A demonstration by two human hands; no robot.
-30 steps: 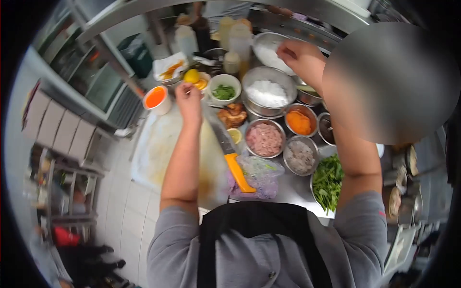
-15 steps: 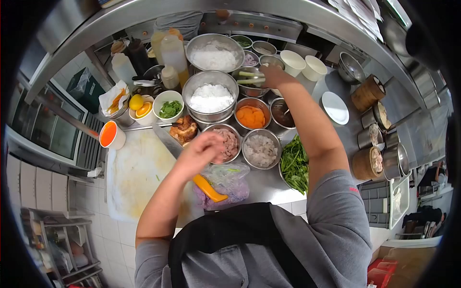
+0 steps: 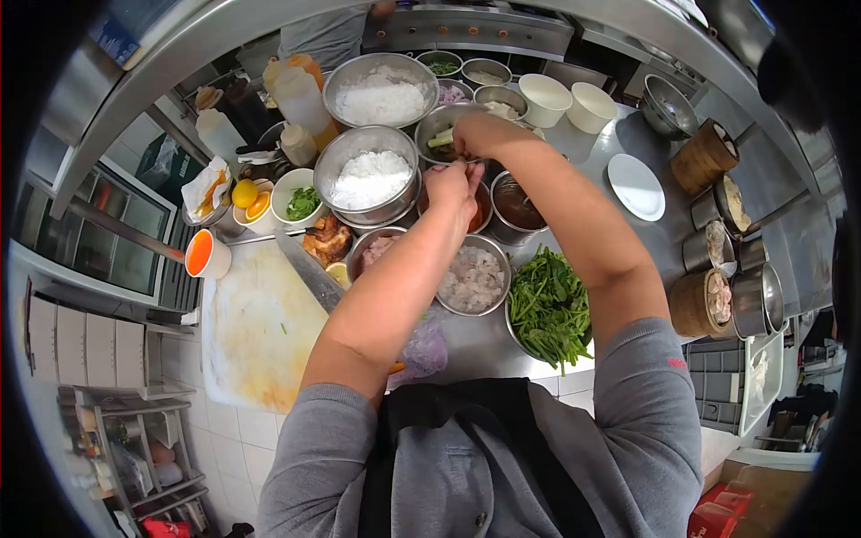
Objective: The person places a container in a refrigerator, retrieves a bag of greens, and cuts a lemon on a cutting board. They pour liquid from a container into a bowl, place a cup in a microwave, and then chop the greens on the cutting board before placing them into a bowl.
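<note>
1. Watching from my remote seat, I see the left hand [image 3: 451, 186] and the right hand [image 3: 480, 134] meet just right of the big bowl of white grains [image 3: 368, 179], which I take as my landmark. Both sets of fingers are drawn in narrow and bunched, with the tips nearly touching. I cannot tell whether they pinch anything, because the spot is small and the knuckles cover it.
2. Up and right of the white bowl, under the right hand, sits the bowl of green stalks [image 3: 437, 127]. The hand hides its right half, and only a pale stalk shows near its left rim.
3. Just right of the white bowl, beneath the left hand, the bowl of orange slices [image 3: 481, 215] is nearly all covered. I make out only a sliver of orange.
4. Further right of the white bowl, a bowl of dark sauce [image 3: 517, 206] is cut off by the right forearm.
5. Below the white bowl, the left forearm crosses a bowl of pink mince [image 3: 372, 247] and a bowl of pale chopped meat [image 3: 473, 280], hiding part of each.
6. Lower right of the white bowl, a heap of leafy greens [image 3: 549, 309] covers its own dish.
7. Lower left of the white bowl, a knife blade [image 3: 308, 267] lies at the edge of the cutting board [image 3: 256, 332] on the counter [image 3: 583, 143]. Its handle is almost wholly under the left arm, as is most of a plastic bag [image 3: 423, 351].
</note>
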